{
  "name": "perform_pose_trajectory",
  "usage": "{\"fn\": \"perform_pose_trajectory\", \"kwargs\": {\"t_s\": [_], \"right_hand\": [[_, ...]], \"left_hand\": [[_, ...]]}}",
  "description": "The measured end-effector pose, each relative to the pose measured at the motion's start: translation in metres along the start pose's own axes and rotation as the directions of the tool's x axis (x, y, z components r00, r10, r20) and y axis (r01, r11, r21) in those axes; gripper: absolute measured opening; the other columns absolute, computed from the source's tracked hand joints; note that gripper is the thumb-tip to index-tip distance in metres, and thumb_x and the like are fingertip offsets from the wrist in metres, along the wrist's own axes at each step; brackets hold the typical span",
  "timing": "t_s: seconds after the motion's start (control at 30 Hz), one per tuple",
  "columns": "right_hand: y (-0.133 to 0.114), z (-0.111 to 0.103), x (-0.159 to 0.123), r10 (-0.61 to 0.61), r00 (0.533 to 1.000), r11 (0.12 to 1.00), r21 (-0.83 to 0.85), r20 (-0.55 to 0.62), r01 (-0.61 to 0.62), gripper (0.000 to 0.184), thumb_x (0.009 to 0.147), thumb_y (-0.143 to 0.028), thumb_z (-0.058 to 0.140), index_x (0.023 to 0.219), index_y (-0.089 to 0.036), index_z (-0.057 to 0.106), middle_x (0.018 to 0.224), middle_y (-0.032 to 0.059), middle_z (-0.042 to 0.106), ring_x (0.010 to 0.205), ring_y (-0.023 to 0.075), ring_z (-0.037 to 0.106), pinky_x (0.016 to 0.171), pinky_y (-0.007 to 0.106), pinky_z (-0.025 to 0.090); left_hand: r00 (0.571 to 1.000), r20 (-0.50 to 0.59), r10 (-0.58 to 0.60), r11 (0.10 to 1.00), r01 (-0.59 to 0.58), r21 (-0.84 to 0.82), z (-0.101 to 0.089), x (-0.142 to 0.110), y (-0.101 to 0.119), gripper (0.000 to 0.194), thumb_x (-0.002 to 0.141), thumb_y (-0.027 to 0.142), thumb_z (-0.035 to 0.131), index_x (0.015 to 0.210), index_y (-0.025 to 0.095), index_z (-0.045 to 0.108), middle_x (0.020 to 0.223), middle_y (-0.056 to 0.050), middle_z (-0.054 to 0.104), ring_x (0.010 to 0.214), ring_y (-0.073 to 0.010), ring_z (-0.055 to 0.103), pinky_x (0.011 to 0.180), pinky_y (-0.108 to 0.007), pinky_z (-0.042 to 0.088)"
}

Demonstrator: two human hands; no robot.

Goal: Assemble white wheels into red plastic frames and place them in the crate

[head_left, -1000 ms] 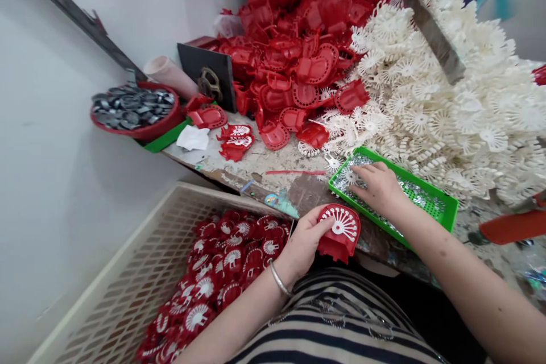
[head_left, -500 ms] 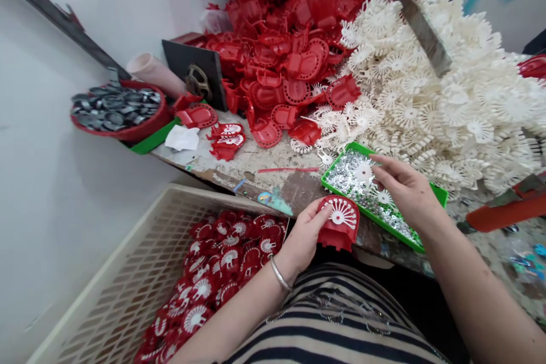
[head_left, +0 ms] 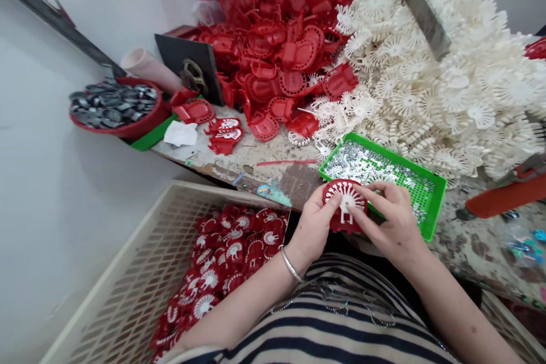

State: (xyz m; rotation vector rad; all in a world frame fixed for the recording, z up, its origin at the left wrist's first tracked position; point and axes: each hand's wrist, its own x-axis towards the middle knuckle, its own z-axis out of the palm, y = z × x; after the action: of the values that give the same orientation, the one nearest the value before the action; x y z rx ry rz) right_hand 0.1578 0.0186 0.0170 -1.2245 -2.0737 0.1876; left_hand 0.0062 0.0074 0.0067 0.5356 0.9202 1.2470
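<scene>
The left hand is clamped on a red part, its thumb over a white fan piece on top. The right hand has its thumb and fingertips at the other side of that fan piece; half a second ago it was over the green tray, away from the red part.

Below and to the left, a cream crate holds many red parts with white fans. Just beyond the hands, the green tray holds small silvery bits, its far right end thinly covered. Bare bench runs left of the tray. Farther back lie a red bowl of dark pieces, a red heap and a white heap.
</scene>
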Motion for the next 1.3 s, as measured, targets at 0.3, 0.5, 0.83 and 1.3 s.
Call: {"fn": "perform_pose_trajectory", "kwargs": {"t_s": [0.3,0.5,0.83,1.3], "right_hand": [[-0.001,0.003,-0.015,-0.054,0.997,0.985,-0.16,0.056,0.062,0.05,0.084,-0.044,0.067,0.125,-0.016,0.061,0.129,0.018,0.055,0.116,0.0345,0.051,0.099,0.052,0.038],[-0.004,0.003,-0.02,-0.025,0.997,0.981,-0.19,0.079,0.039,0.054,0.083,-0.048,0.068,0.125,-0.015,0.061,0.136,0.0183,0.052,0.12,0.0376,0.048,0.102,0.056,0.037],[-0.009,0.001,-0.02,-0.052,0.998,0.967,-0.246,0.044,0.062,0.047,0.088,-0.046,0.062,0.121,-0.013,0.063,0.132,0.0161,0.057,0.118,0.0354,0.048,0.1,0.051,0.039],[-0.011,-0.001,-0.027,-0.081,0.996,0.959,-0.269,0.044,0.09,0.05,0.094,-0.047,0.054,0.127,-0.01,0.059,0.131,0.0166,0.058,0.117,0.0344,0.047,0.098,0.05,0.038]], "left_hand": [[0.999,0.009,-0.036,0.998,0.035,0.043,-0.001,-0.003,0.002,0.035,0.078,0.039,0.073,0.103,0.015,0.066,0.09,-0.005,0.07,0.077,-0.0158,0.062,0.074,-0.027,0.049],[0.996,-0.007,-0.092,0.996,0.092,0.004,-0.002,-0.003,0.001,0.041,0.072,0.041,0.078,0.101,0.014,0.067,0.09,-0.005,0.071,0.076,-0.0157,0.062,0.073,-0.027,0.049],[0.995,0.024,-0.094,0.996,0.094,0.003,-0.001,-0.005,0.001,0.037,0.075,0.041,0.076,0.099,0.014,0.068,0.089,-0.004,0.071,0.078,-0.0144,0.063,0.074,-0.026,0.05],[0.998,0.034,-0.054,0.992,0.049,0.116,-0.003,-0.007,-0.001,0.035,0.078,0.031,0.072,0.108,0.014,0.065,0.1,-0.007,0.071,0.083,-0.0168,0.065,0.079,-0.029,0.052]]}}
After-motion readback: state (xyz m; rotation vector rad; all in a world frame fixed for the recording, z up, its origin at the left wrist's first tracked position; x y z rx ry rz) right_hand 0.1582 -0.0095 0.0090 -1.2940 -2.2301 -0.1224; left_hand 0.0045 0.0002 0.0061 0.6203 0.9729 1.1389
